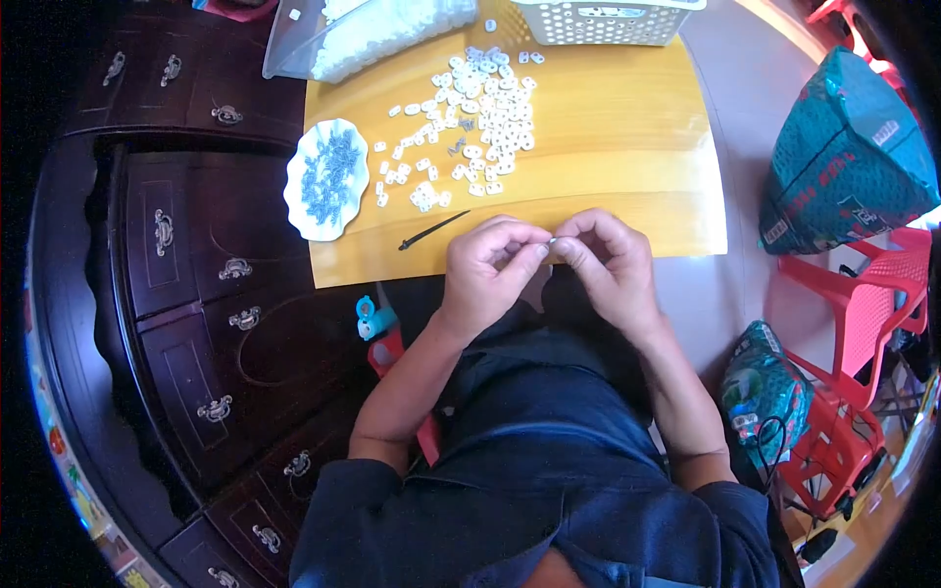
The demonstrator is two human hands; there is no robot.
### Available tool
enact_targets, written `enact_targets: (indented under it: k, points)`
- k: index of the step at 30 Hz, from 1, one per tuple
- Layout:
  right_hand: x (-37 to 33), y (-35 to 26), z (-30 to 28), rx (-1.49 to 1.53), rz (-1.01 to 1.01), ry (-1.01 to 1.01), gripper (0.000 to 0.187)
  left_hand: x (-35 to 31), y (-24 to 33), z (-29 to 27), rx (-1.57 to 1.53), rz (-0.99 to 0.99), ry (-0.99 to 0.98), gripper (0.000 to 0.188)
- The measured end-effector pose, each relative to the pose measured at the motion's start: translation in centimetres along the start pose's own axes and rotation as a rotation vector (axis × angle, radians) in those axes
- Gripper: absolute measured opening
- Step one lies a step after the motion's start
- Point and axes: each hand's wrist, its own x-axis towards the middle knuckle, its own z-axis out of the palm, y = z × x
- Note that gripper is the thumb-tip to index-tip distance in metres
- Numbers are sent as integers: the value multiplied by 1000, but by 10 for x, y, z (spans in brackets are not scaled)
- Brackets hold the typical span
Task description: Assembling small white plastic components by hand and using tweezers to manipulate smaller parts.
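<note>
My left hand (495, 263) and my right hand (613, 265) meet above the table's near edge. Thumbs and forefingers of both are pinched around one tiny pale piece (553, 241), mostly hidden by the fingertips, so its kind is unclear. To the left of my left hand lies a thin black tool (433, 230), set aslant on the table. Many small white oval pieces with holes (505, 127) are spread beyond my hands. Among them sit a few small dark grey bits (458, 146). A scalloped white dish (293, 196) at the left holds a heap of small blue-grey parts (331, 178).
On the yellow wooden table (627, 147), a clear bin (289, 44) of white pieces and a perforated basket (608, 29) stand at the far side. Dark drawers (167, 225) flank the left. Teal bags (843, 147) and red plastic chairs (848, 314) are at the right.
</note>
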Motion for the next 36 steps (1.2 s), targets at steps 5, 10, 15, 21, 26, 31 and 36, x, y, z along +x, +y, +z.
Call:
enact_targets:
  k: [5, 10, 15, 21, 26, 31, 36]
  points:
    - [2, 2, -3, 397, 174, 26, 8, 2, 6, 4, -175, -35, -6, 11]
    - [2, 2, -2, 400, 165, 59, 8, 2, 7, 9, -178, -87, 53, 17]
    - [0, 6, 3, 386, 152, 58, 9, 2, 7, 10, -169, -9, 95, 22]
    - [-1, 6, 4, 367, 158, 55, 8, 0, 3, 9, -110, -14, 79, 25]
    - [0, 5, 2, 347, 171, 47, 8, 0, 2, 7, -50, -1, 77, 28]
    - [0, 6, 3, 338, 177, 64, 8, 3, 6, 9, -14, 31, 105, 28]
    - [-1, 6, 3, 346, 181, 64, 8, 3, 3, 9, 9, 22, 108, 27]
